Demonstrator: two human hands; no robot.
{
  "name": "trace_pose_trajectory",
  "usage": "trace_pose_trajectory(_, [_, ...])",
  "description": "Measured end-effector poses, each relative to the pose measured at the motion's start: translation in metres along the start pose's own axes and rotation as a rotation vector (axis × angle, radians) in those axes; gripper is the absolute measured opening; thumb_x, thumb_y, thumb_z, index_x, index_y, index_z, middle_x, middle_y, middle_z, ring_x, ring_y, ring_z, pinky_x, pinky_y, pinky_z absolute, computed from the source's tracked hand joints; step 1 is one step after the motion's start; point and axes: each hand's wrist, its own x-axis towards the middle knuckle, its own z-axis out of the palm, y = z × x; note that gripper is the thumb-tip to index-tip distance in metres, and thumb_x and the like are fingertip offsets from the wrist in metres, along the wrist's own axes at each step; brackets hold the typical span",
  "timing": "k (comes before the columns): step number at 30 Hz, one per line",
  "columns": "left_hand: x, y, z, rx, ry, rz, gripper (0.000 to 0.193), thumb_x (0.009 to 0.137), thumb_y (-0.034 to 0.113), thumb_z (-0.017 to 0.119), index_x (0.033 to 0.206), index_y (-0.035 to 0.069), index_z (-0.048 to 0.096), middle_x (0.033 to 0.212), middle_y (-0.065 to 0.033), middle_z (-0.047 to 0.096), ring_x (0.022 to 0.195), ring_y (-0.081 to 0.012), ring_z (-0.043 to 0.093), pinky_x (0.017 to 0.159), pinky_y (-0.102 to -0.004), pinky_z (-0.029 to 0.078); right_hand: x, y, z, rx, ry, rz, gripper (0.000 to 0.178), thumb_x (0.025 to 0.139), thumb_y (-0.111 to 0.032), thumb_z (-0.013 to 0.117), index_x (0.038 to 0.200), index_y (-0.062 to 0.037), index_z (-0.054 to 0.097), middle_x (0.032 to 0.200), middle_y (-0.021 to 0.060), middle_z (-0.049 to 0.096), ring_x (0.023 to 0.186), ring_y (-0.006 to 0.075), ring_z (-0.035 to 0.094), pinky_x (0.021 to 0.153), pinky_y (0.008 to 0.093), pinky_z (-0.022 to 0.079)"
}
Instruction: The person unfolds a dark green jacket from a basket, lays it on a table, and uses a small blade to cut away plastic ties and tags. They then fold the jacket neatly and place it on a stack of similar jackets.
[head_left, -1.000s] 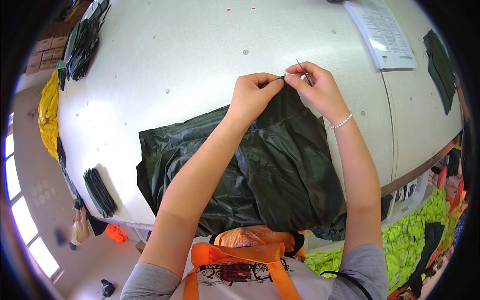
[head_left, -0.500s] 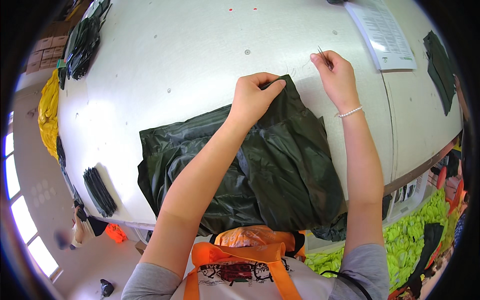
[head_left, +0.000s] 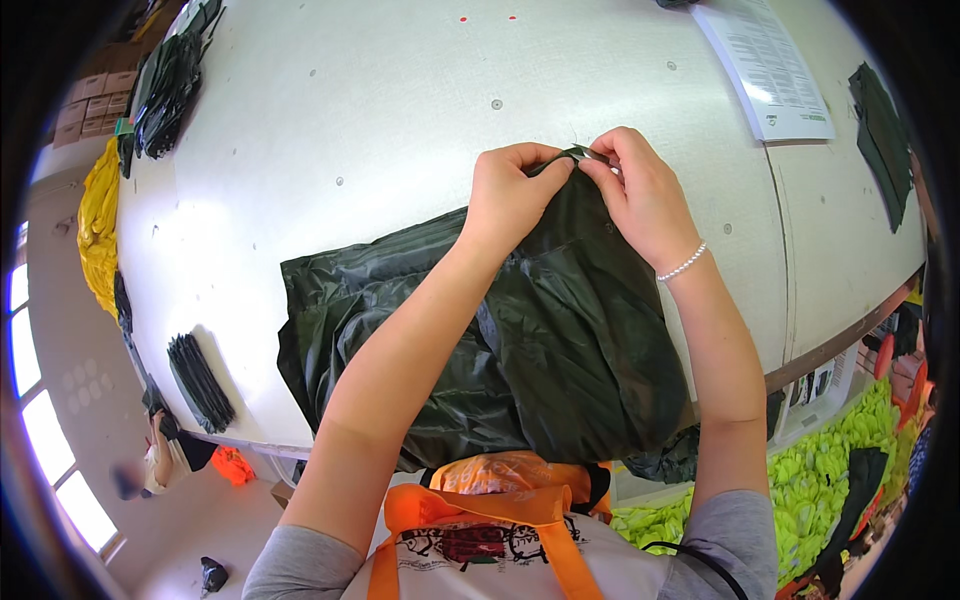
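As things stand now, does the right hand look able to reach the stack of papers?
Probably yes: nothing visible stands between the right hand and the stack of papers, though that hand is busy at the dark green fabric.

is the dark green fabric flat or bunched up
Bunched up: deep creases run across the dark green fabric, left hand pinching its corner.
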Motion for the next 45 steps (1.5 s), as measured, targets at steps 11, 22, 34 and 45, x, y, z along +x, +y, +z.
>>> trace_pose_trajectory(11, [-0.003, 0.000, -0.002, 0.000, 0.007, 0.011, 0.018, 0.082, 0.011, 0.068, 0.091, -0.004, 0.070, 0.079, -0.0030, 0.066, 0.071, -0.0062, 0.056, 0.064, -0.0202, 0.045, 0.000, -0.004, 0.005, -0.036, 0.044, -0.033, 0.019, 0.088, -0.020, 0.062, 0.090, -0.0043, 0.051, 0.086, 0.0099, 0.060, 0.068, 0.0279, 0.060, 0.059, 0.0368, 0.048])
trace_pose_trajectory(22, [-0.001, -0.003, -0.006, -0.072, -0.015, -0.024, 0.019, 0.083, 0.013, 0.068, 0.092, -0.004, 0.069, 0.080, -0.0032, 0.066, 0.072, -0.0069, 0.057, 0.065, -0.0206, 0.045, 0.004, -0.006, 0.003, 0.175, 0.071, 0.125, 0.017, 0.086, -0.017, 0.064, 0.089, -0.0035, 0.054, 0.084, 0.0097, 0.061, 0.070, 0.0252, 0.061, 0.062, 0.0342, 0.050])
trace_pose_trajectory(34, [0.000, -0.011, -0.006, -0.174, -0.037, -0.009, 0.017, 0.084, 0.010, 0.066, 0.093, -0.004, 0.068, 0.085, -0.0038, 0.067, 0.075, -0.0078, 0.059, 0.067, -0.0203, 0.046, -0.003, 0.001, 0.019, 0.233, 0.109, 0.108, 0.016, 0.085, -0.013, 0.066, 0.091, -0.0029, 0.055, 0.084, 0.0079, 0.062, 0.069, 0.0204, 0.060, 0.060, 0.0301, 0.048])
trace_pose_trajectory(45, [-0.015, -0.025, -0.026, 0.569, 0.086, 0.885, 0.015, 0.067, 0.000, 0.071, 0.076, 0.011, 0.066, 0.077, 0.0032, 0.067, 0.073, -0.0151, 0.061, 0.078, -0.0303, 0.043, -0.040, 0.008, 0.009, 0.400, 0.048, 0.128, 0.016, 0.076, 0.001, 0.072, 0.085, 0.0001, 0.059, 0.079, 0.0027, 0.058, 0.060, 0.0050, 0.045, 0.055, 0.0195, 0.039])
